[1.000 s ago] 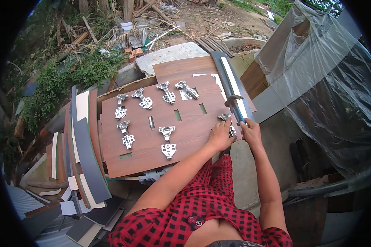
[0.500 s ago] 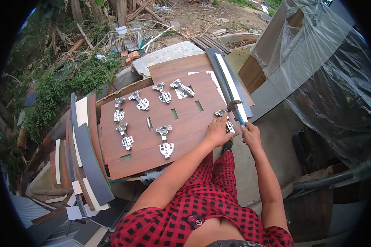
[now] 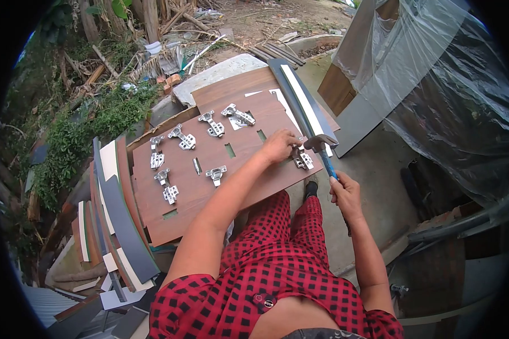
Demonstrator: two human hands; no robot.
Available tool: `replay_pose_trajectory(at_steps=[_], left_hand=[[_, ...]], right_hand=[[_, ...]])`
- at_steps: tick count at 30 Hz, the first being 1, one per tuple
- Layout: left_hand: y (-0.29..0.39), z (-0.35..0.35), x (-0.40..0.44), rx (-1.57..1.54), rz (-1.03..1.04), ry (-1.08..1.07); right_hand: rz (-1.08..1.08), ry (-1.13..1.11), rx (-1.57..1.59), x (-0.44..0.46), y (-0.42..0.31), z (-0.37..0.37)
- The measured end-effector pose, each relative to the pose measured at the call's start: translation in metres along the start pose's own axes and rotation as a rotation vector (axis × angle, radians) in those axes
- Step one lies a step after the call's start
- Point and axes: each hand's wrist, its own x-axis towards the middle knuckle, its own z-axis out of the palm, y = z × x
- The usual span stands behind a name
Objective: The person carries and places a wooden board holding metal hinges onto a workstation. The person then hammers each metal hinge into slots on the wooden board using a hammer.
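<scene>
My right hand (image 3: 348,195) is wrapped round the blue handle of a hammer (image 3: 329,164). The hammer's metal head sits just right of a silver cabinet hinge (image 3: 303,160) at the right edge of a brown wood-grain board (image 3: 209,155). At that hinge's far end, the fingers of my left hand (image 3: 280,146) are closed on it, partly hiding it. Several more hinges lie on the board, among them one hinge (image 3: 238,115) at the back and one hinge (image 3: 215,175) partly covered by my left forearm.
Dark and white strips (image 3: 300,101) lie along the board's far right side. Curved panel offcuts (image 3: 124,214) stand at the left. Clear plastic sheeting (image 3: 430,85) drapes over panels at the right. Plants (image 3: 79,135) and a concrete slab (image 3: 215,76) are beyond the board.
My left hand has shifted from the hinge's near side to its far end, fingers now bent inward. The hammer has risen toward me and its head looks larger. The whole view has shifted slightly.
</scene>
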Motion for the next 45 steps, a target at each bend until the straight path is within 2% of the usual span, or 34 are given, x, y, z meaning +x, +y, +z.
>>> replay_pose_trajectory(at_steps=[2,5,9,12,14,19,22,24,28,31,33,37,40,43,45], left_hand=[[-0.003,-0.01,0.005,-0.1,-0.032,-0.085],[-0.019,-0.01,0.012,-0.112,0.063,-0.213],[-0.03,-0.009,0.02,-0.074,0.076,-0.226],[-0.032,-0.017,0.027,-0.193,0.015,-0.308],[-0.036,-0.018,0.03,-0.382,-0.081,-0.401],[-0.033,-0.021,0.026,-0.463,-0.099,-0.404],[-0.037,-0.02,0.023,-0.469,-0.091,-0.391],[-0.041,-0.015,0.024,-0.49,-0.074,-0.39],[-0.041,-0.014,0.026,-0.468,-0.09,-0.412],[-0.033,-0.018,0.021,-0.46,-0.114,-0.398],[-0.029,-0.02,0.016,-0.442,-0.099,-0.383],[-0.029,-0.016,0.015,-0.379,-0.034,-0.324],[-0.029,-0.014,0.018,-0.337,-0.029,-0.311],[-0.03,-0.012,0.016,-0.298,-0.046,-0.303],[-0.031,-0.01,0.015,-0.284,-0.039,-0.297]], right_hand=[[-0.016,-0.002,0.0,-0.006,0.001,0.005],[-0.079,-0.059,-0.002,-0.01,0.011,0.015],[-0.139,-0.069,-0.097,-0.013,0.009,0.027],[-0.173,-0.044,-0.145,-0.01,0.02,0.037],[-0.181,-0.016,-0.195,-0.005,0.032,0.045],[-0.168,0.017,-0.307,0.003,0.038,0.052],[-0.048,-0.037,-0.159,-0.002,0.032,0.052],[-0.186,0.051,-0.201,-0.003,0.026,0.054],[-0.158,0.056,-0.355,0.006,0.041,0.054],[-0.113,-0.014,-0.204,-0.004,0.037,0.049],[-0.196,0.005,-0.153,-0.016,0.029,0.043],[-0.252,0.029,-0.262,-0.03,0.041,0.035],[-0.145,-0.017,-0.298,-0.031,0.044,0.032],[-0.116,-0.021,-0.201,-0.038,0.034,0.031],[-0.2,0.026,-0.132,-0.043,0.032,0.031]])
